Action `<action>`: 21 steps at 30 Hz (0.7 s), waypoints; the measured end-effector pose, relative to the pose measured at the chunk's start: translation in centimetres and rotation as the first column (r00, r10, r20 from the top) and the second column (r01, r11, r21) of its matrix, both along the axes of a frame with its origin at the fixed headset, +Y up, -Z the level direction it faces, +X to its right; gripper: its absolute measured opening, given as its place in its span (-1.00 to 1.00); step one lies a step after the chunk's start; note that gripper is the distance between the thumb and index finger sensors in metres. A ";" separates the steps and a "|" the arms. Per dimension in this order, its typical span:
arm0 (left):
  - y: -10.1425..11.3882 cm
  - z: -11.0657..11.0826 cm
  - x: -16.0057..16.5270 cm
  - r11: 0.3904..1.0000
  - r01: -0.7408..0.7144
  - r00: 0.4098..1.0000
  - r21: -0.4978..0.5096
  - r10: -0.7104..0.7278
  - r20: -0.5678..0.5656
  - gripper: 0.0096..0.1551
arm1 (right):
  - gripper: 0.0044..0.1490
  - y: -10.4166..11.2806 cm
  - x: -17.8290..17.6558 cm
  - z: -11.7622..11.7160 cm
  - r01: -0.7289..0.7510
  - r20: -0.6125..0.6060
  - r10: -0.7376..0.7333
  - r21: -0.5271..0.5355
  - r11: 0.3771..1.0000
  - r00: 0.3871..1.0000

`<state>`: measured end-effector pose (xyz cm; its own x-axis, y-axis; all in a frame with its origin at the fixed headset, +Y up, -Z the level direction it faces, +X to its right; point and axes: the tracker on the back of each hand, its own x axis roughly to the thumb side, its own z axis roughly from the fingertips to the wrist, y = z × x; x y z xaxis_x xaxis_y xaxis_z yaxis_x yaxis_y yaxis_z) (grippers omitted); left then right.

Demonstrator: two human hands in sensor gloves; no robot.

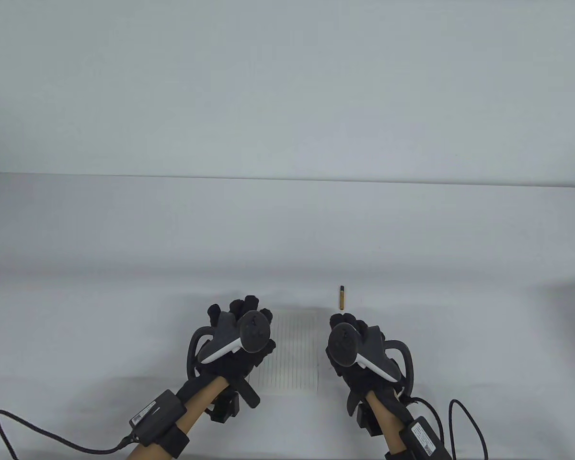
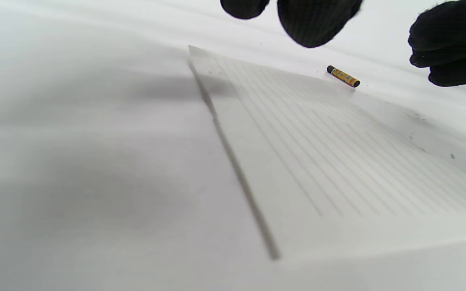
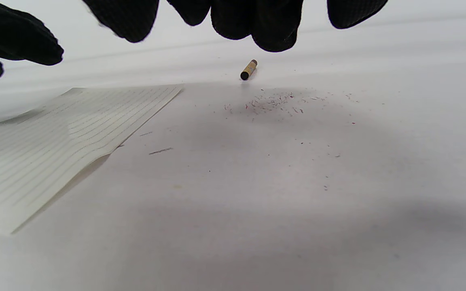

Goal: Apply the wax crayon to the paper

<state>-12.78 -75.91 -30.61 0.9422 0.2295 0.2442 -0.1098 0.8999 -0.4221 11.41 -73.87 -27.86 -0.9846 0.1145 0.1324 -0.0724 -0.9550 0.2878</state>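
Observation:
A short black wax crayon with a yellow wrapper (image 1: 341, 297) lies on the white table just beyond the far right corner of a lined sheet of paper (image 1: 292, 354). It also shows in the left wrist view (image 2: 343, 76) and the right wrist view (image 3: 248, 69). My left hand (image 1: 242, 316) hovers over the paper's left edge, fingers loose and empty. My right hand (image 1: 347, 323) hovers just right of the paper, a little short of the crayon, fingers spread and empty. The paper (image 2: 330, 153) (image 3: 55, 137) lies flat.
The white table (image 1: 124, 268) runs to a far edge against a pale wall. Small crayon crumbs and smudges (image 3: 277, 101) dot the table right of the paper. Cables (image 1: 38, 431) trail from both wrists at the near edge.

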 end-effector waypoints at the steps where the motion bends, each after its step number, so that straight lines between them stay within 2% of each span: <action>1: -0.3 0.0 -0.4 1.000 0.003 1.000 -0.024 -0.003 0.002 -0.11 | -0.14 0.0 0.0 0.0 0.001 0.001 -0.001 0.001 1.000 1.000; 6: -3.3 -0.1 -2.7 0.968 -0.085 0.992 -0.235 0.104 0.072 -0.12 | -0.14 -0.1 0.3 -0.2 -0.001 0.016 0.001 -0.002 1.000 1.000; 10: -4.5 0.2 -3.4 0.949 -0.166 0.983 -0.268 0.182 0.036 -0.12 | -0.14 -0.3 0.9 -0.5 -0.003 0.041 0.003 -0.009 1.000 0.999; 13: -4.9 0.3 -3.3 0.946 -0.126 0.987 -0.297 0.150 0.058 -0.11 | -0.14 -0.5 1.5 -0.7 -0.002 0.066 0.003 -0.016 1.000 0.998; 15: -5.4 0.3 -3.0 0.931 -0.093 0.987 -0.353 0.133 0.090 -0.12 | -0.14 -0.9 1.9 -0.9 -0.014 0.091 0.016 -0.028 1.000 0.996; 19: -5.7 0.3 -3.1 0.921 -0.092 0.987 -0.380 0.136 0.091 -0.11 | -0.14 -1.5 2.1 -1.2 -0.041 0.118 0.049 -0.066 0.997 0.992; 21: -5.7 0.3 -3.0 0.920 -0.089 0.987 -0.381 0.134 0.092 -0.11 | -0.13 -1.6 2.1 -2.0 -0.007 0.153 0.018 -0.074 0.997 0.988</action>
